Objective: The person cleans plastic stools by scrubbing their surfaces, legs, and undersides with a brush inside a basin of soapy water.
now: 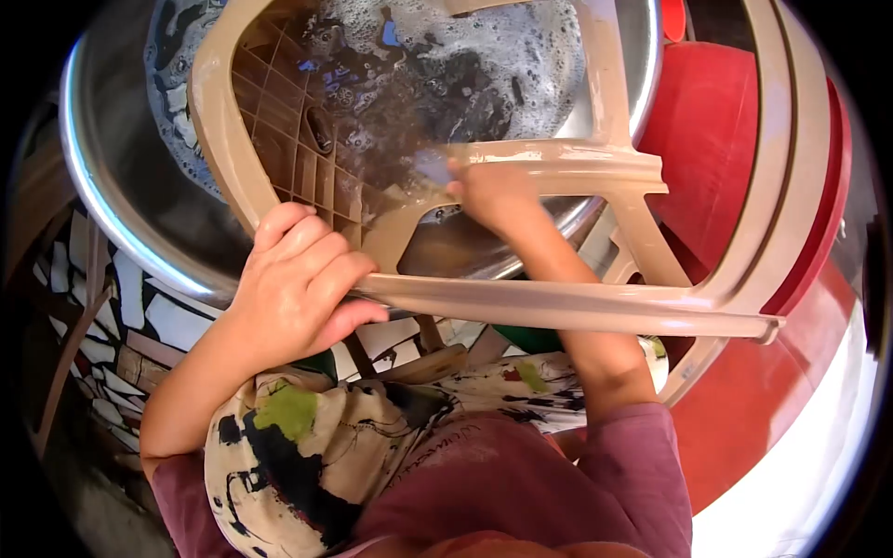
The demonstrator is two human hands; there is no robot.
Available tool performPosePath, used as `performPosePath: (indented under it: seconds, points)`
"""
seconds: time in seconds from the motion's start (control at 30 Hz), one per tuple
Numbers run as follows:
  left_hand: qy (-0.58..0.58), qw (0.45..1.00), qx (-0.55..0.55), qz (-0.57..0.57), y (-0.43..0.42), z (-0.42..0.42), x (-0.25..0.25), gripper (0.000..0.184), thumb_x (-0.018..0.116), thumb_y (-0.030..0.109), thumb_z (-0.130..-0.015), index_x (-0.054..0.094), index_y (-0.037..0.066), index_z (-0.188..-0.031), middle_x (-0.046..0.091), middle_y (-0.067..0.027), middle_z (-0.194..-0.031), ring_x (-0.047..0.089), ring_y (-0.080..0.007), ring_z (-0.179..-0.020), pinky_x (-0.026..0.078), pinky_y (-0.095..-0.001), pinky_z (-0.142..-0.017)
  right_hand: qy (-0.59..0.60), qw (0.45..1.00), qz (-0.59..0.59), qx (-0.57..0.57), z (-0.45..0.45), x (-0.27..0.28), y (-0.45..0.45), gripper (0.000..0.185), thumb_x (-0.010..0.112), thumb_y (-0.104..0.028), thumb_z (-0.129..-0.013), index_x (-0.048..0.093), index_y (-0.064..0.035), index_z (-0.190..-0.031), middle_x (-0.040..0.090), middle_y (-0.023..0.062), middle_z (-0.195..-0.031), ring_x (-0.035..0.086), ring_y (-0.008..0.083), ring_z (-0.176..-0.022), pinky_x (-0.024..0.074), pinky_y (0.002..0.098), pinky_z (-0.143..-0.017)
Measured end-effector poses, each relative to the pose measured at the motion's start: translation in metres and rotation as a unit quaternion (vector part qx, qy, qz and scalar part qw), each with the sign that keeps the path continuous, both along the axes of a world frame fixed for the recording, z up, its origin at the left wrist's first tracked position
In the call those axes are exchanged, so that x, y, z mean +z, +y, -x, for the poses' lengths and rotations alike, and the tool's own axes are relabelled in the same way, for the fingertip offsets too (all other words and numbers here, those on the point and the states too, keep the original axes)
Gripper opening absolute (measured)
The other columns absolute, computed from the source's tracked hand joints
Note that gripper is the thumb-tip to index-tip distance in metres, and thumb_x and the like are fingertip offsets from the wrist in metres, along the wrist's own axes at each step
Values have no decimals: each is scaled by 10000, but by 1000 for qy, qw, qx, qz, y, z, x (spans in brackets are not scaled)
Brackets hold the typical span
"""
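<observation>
A beige plastic chair (521, 299) lies tipped over a large metal basin (121, 219) of foamy water (549, 56), its gridded panel partly in the water. My left hand (302, 274) is closed around the chair's near edge, thumb underneath. My right hand (498, 197) reaches through the chair frame, with the forearm passing below the long near bar. Its fingers are closed beside a wet crossbar, at a pale bluish thing (433, 166) that is blurred by motion. I cannot make out its kind.
Red plastic furniture (707, 121) stands to the right, behind the chair's curved bars. Broken-tile paving (163, 321) covers the floor at left. A glossy red surface (772, 409) lies at lower right. My patterned clothing (288, 446) is close below the chair.
</observation>
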State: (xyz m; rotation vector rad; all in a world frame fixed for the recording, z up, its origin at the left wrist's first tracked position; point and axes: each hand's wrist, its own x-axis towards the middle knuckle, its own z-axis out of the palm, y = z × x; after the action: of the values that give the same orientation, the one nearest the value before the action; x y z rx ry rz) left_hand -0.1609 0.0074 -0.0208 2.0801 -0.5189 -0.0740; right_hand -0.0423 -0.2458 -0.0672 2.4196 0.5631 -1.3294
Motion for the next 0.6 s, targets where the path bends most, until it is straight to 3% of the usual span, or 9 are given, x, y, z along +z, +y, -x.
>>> performPosePath:
  seconds: [0.13,0.2,0.27,0.3,0.33,0.37,0.47,0.57,0.6]
  points:
    - [10,998,-17,-51,7,-5,-3,374,683,390,-748,581,59,-890,560,-104,-878,544,-285,-855,388,-449,-891,-74,984,-99,-127,-2,26,-23,482,545,-350,-907,451,-255,-1370,673,160,-903,648,334,-886,479,414,-755]
    - [-43,998,11,41,20,-25,4,312,719,301,-751,610,53,-906,610,-123,-963,566,-274,-1006,395,-426,-926,-85,943,-241,-215,16,15,-38,475,528,-348,-925,500,-105,-1332,681,173,-874,644,336,-836,482,401,-729]
    - [-123,979,153,46,56,-55,18,232,665,224,-841,623,40,-976,625,-112,-1082,536,-253,-1135,404,-398,-952,-26,774,-325,-543,36,15,-37,445,527,-337,-947,505,-103,-1325,579,42,-732,532,157,-645,405,275,-552]
    - [-99,933,283,200,63,-79,10,236,636,174,-866,623,18,-1042,632,-79,-1082,569,-202,-1072,434,-334,-914,-10,656,-325,-681,44,24,-31,417,527,-333,-958,523,-101,-1305,501,-33,-660,442,52,-542,342,202,-453]
    - [27,922,355,151,71,-100,24,264,434,115,-973,587,3,-1156,592,-103,-1205,530,-223,-1137,394,-314,-973,-14,659,-325,-679,55,21,-34,417,527,-333,-958,523,-101,-1305,501,-33,-660,442,52,-542,342,202,-453]
    - [24,920,358,157,69,-123,19,264,434,115,-973,587,3,-1156,592,-103,-1205,530,-223,-1137,394,-314,-973,-16,621,-323,-714,67,10,-43,369,519,-339,-962,536,-130,-1266,462,-40,-655,379,40,-503,301,193,-430]
    - [78,919,326,206,69,-191,-7,469,476,407,-968,572,14,-1207,643,-154,-1082,573,-225,-1040,413,-324,-941,-21,573,-331,-749,68,11,-39,260,511,-345,-965,561,-159,-1139,424,-46,-652,314,26,-465,259,184,-404]
    - [321,904,145,241,87,-204,-21,584,403,562,-945,632,48,-1103,668,-98,-953,592,-141,-872,446,-274,-835,-13,560,-325,-761,63,19,-36,207,512,-346,-965,570,-157,-1028,423,-46,-654,316,24,-469,261,183,-404]
    - [385,854,259,236,87,-206,-27,569,442,563,-929,647,48,-1053,667,-81,-916,586,-119,-806,457,-259,-764,-5,560,-316,-766,64,20,-35,202,512,-348,-965,565,-157,-1004,423,-47,-653,319,24,-474,264,182,-407]
